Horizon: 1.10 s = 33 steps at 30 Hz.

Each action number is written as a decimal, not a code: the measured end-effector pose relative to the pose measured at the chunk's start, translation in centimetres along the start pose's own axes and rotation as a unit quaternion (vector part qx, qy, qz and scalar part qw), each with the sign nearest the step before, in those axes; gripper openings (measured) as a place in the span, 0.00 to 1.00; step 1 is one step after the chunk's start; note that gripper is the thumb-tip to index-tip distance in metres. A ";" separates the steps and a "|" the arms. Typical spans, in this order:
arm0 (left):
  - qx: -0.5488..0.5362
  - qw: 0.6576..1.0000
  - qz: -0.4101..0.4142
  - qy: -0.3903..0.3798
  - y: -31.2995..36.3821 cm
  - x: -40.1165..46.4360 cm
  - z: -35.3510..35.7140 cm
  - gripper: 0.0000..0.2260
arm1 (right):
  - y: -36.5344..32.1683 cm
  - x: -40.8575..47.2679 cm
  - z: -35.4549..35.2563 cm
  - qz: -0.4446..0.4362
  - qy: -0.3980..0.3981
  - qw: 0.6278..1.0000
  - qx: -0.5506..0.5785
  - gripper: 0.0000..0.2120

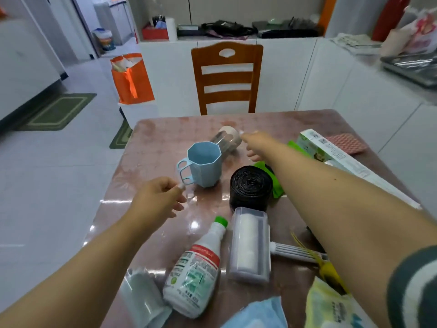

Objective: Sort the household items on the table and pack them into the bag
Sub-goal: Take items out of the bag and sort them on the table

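My left hand [158, 199] hovers over the table's left side, thumb and forefinger pinched on a thin clear plastic piece, likely a bag edge, just left of the blue handled cup [203, 165]. My right hand [256, 144] reaches far across, fingers beside a clear jar [229, 140] with a beige lid lying on its side; a white speck shows at its fingertips. Nearer lie a black bin-bag roll [251, 188], a lint roller in a clear case [250, 245], a white bottle with a green cap [196, 268] and a long white-green box [335, 159].
A green cloth [276, 188], red checked pad [345, 143], blue face mask [257, 313], wipes pack [331, 306] and grey cup [142, 294] share the table [156, 143]. A wooden chair [227, 79] stands behind it. An orange bag [132, 79] sits on a white stool at left.
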<state>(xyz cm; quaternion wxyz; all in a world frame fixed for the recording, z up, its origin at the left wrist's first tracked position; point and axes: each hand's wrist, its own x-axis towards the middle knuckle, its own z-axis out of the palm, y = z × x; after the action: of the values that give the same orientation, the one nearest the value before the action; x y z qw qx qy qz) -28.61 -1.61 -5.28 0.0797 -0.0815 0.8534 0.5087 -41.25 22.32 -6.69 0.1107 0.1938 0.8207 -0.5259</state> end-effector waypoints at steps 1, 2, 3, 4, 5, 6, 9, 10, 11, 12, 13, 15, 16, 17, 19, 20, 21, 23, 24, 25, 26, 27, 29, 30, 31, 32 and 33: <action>0.005 1.000 -0.001 -0.003 -0.2 0.0 0.1 0.09 | 0.2 0.0 0.1 -0.007 0.005 1.000 -0.007 0.09; 0.010 1.000 -0.002 -0.005 -0.3 -0.1 0.2 0.09 | 0.3 -0.1 0.2 -0.019 0.008 1.000 -0.014 0.09; 0.010 1.000 -0.003 -0.007 -0.4 -0.2 0.3 0.09 | 0.4 -0.4 0.1 -0.032 0.013 0.999 -0.022 0.10; 0.008 1.000 -0.005 -0.008 -0.4 -0.4 0.3 0.09 | 0.5 -0.5 0.0 -0.047 0.019 0.998 -0.031 0.10; 0.007 1.000 -0.007 -0.009 -0.4 -0.7 0.3 0.09 | 0.5 -1.1 -0.4 -0.059 0.025 0.997 -0.040 0.11; 0.008 1.000 -0.008 -0.012 -0.2 -0.9 0.3 0.08 | 0.5 -1.6 -0.8 -0.070 0.031 0.996 -0.044 0.12; 0.010 1.000 0.000 -0.023 0.4 -2.1 0.1 0.08 | 0.4 -3.4 -2.3 -0.087 0.038 0.995 -0.027 0.12; 0.008 1.000 0.003 -0.026 0.6 -2.6 0.0 0.08 | 0.5 -4.1 -2.7 -0.087 0.036 0.995 -0.014 0.12; 0.004 1.000 0.007 -0.029 0.8 -3.2 -0.2 0.08 | 0.7 -4.8 -3.1 -0.083 0.035 0.996 -0.005 0.11; 0.002 0.999 0.010 -0.032 1.0 -3.9 -0.3 0.08 | 0.9 -5.6 -3.5 -0.078 0.037 0.996 -0.005 0.10; 0.001 0.999 0.013 -0.034 1.2 -4.5 -0.5 0.08 | 1.1 -6.5 -3.9 -0.072 0.040 0.997 -0.012 0.10; 0.001 0.999 0.016 -0.036 1.5 -5.9 -0.8 0.08 | 1.5 -8.3 -4.5 -0.066 0.040 0.997 -0.019 0.10; 0.004 0.999 0.018 -0.036 1.6 -6.6 -1.0 0.08 | 1.7 -9.2 -4.6 -0.061 0.037 0.997 -0.014 0.11; 0.006 0.999 0.018 -0.035 1.6 -7.3 -1.2 0.08 | 1.9 -10.2 -4.7 -0.053 0.032 0.998 -0.003 0.12; 0.001 0.999 0.018 -0.036 1.5 -8.6 -1.7 0.08 | 2.3 -12.2 -4.6 -0.042 0.014 0.999 0.001 0.13; 0.001 0.999 0.018 -0.036 1.3 -9.2 -2.0 0.08 | 2.5 -13.3 -4.4 -0.043 0.009 0.999 -0.014 0.13; 0.004 0.999 0.017 -0.035 1.1 -9.8 -2.2 0.08 | 2.8 -14.3 -4.2 -0.047 0.004 0.998 -0.029 0.13; 0.008 0.999 0.009 -0.030 0.6 -10.9 -2.5 0.09 | 3.4 -16.5 -3.5 -0.057 -0.017 0.997 -0.041 0.13; 0.008 1.000 0.005 -0.028 0.4 -11.3 -2.6 0.09 | 3.8 -17.5 -3.1 -0.063 -0.037 0.996 -0.049 0.14; 0.011 1.000 0.000 -0.026 0.1 -11.7 -2.6 0.09 | 4.3 -18.5 -2.6 -0.073 -0.068 0.993 -0.064 0.15; 0.021 0.999 -0.004 -0.023 -0.2 -12.1 -2.5 0.09 | 4.9 -19.6 -2.0 -0.086 -0.109 0.986 -0.087 0.14; 0.043 0.999 -0.010 -0.014 -0.6 -12.3 -2.4 0.09 | 5.6 -20.7 -1.2 -0.099 -0.158 0.976 -0.111 0.12; 0.146 0.989 -0.025 0.021 -1.8 -12.3 -2.4 0.12 | 6.7 -22.6 0.4 -0.134 -0.242 0.938 -0.207 0.09; 0.211 0.976 -0.042 0.035 -2.5 -12.2 -2.6 0.14 | 7.3 -23.5 1.2 -0.159 -0.269 0.906 -0.285 0.10; 0.258 0.963 -0.066 0.042 -3.3 -12.1 -2.7 0.17 | 7.7 -24.2 1.9 -0.183 -0.287 0.865 -0.368 0.11; 0.277 0.956 -0.091 0.041 -4.2 -12.0 -2.9 0.20 | 8.3 -25.0 2.7 -0.208 -0.295 0.821 -0.442 0.15; 0.275 0.953 -0.120 0.034 -5.0 -11.9 -3.1 0.23 | 8.9 -25.7 3.5 -0.224 -0.297 0.785 -0.496 0.20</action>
<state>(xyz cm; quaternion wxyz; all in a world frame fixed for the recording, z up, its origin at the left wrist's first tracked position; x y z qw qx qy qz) -16.05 -5.94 -5.48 0.1301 -0.1756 0.9463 0.2384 -14.38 17.32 -5.53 0.3085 -0.2431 0.9154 -0.0881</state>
